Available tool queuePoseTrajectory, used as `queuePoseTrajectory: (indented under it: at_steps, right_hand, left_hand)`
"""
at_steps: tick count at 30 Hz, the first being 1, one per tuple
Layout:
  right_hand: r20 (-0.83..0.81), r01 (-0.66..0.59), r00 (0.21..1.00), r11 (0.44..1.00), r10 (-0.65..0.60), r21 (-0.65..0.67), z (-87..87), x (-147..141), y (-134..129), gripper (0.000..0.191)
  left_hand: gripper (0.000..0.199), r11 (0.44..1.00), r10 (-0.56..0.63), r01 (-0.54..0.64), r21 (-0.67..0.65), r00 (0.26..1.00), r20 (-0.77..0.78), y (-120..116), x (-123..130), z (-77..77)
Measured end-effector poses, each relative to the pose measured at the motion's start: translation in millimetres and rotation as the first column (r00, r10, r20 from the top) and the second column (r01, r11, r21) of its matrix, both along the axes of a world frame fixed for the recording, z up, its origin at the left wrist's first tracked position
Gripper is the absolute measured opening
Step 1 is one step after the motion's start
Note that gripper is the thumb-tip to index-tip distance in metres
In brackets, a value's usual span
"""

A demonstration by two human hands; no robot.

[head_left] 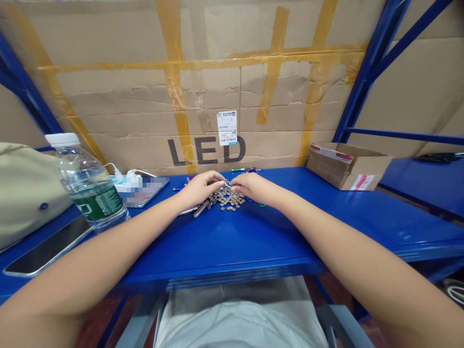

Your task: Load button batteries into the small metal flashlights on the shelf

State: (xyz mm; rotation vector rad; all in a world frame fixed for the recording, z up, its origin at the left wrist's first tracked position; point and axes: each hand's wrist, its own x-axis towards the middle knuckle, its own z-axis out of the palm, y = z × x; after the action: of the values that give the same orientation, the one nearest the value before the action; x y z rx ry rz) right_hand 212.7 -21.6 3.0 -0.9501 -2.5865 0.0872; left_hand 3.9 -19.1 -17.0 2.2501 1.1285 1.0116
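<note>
Between my two hands a small silvery metal ring [228, 183] is held just above the blue table [224, 241]. My left hand [203, 188] pinches it from the left with thumb and forefinger. From the right, my right hand [253, 186] closes its fingers at the ring's other side. Beneath them lies a loose spread of small round silvery discs [228, 200], like button cells or coins. Several metal tubes [201, 209] lie beside my left hand, partly covered by it. Colored pen-like pieces [239, 170] lie behind my hands.
A water bottle [96, 193] stands at the left, near a dark phone [49, 246]. Behind it are another phone-like device [148, 192] and a white charger [132, 180]. An open cardboard box [344, 166] sits at the back right. A large taped carton [137, 111] walls the back.
</note>
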Motion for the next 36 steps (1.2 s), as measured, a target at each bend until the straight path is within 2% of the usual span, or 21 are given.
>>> queuePoseTrajectory:
  at_steps: [4,8,12,15,18,21,25,26,28,30,31,36]
  right_hand:
    - [-0.216,-0.076,0.976,0.975,0.03,-0.208,-3.5,0.1,-0.1,0.021]
    - [-0.472,-0.214,0.882,0.887,-0.004,-0.408,-8.6,-2.0,1.3,0.021]
    - [-0.621,-0.317,0.774,0.773,-0.124,-0.549,-12.5,-4.9,3.3,0.018]
    - [-0.661,-0.311,0.714,0.74,-0.233,-0.597,-14.5,-6.7,6.2,0.021]
    - [-0.632,-0.204,0.716,0.778,-0.295,-0.594,-15.1,-9.1,7.1,0.025]
    - [-0.567,-0.031,0.765,0.861,-0.307,-0.507,-14.2,-12.6,4.1,0.026]
    - [-0.57,0.187,0.752,0.936,-0.332,-0.298,-11.0,-10.0,5.0,0.028]
    - [-0.552,0.237,0.767,0.943,-0.328,-0.232,-9.9,-6.1,8.0,0.028]
    - [-0.434,0.31,0.847,0.948,-0.309,-0.07,-7.6,5.8,17.0,0.027]
    - [-0.358,0.332,0.886,0.942,-0.296,0.044,-5.9,20.9,27.5,0.023]
    - [-0.326,0.333,0.896,0.942,-0.303,0.04,-5.4,28.4,32.3,0.021]
    - [-0.071,0.336,0.934,0.93,-0.349,-0.149,-7.8,49.5,43.8,0.009]
  left_hand:
    - [0.029,0.994,0.021,-0.013,0.11,0.997,-0.075,-2.4,0.0,5.4]
    - [0.03,0.96,0.03,0.043,0.276,0.966,-0.257,-5.4,0.3,9.3]
    - [0.029,0.902,0.111,0.084,0.423,0.903,-0.416,-6.2,0.0,12.7]
    - [0.031,0.876,0.152,0.115,0.468,0.855,-0.496,-7.9,0.5,16.5]
    - [0.031,0.884,0.161,0.126,0.449,0.822,-0.547,-11.1,3.2,18.2]
    - [0.032,0.902,0.172,0.102,0.419,0.806,-0.567,-15.2,8.7,15.0]
    - [0.033,0.914,0.107,0.16,0.373,0.792,-0.602,-22.8,18.3,7.9]
    - [0.032,0.914,0.095,0.168,0.37,0.797,-0.597,-24.5,19.9,7.2]
    - [0.032,0.912,0.103,0.149,0.382,0.819,-0.565,-26.4,20.6,7.3]
    - [0.031,0.908,0.141,0.104,0.405,0.835,-0.532,-25.2,17.6,8.5]
    - [0.03,0.907,0.162,0.082,0.412,0.836,-0.524,-23.5,15.0,9.0]
    - [0.027,0.915,0.193,0.035,0.402,0.836,-0.513,-11.5,4.2,6.9]
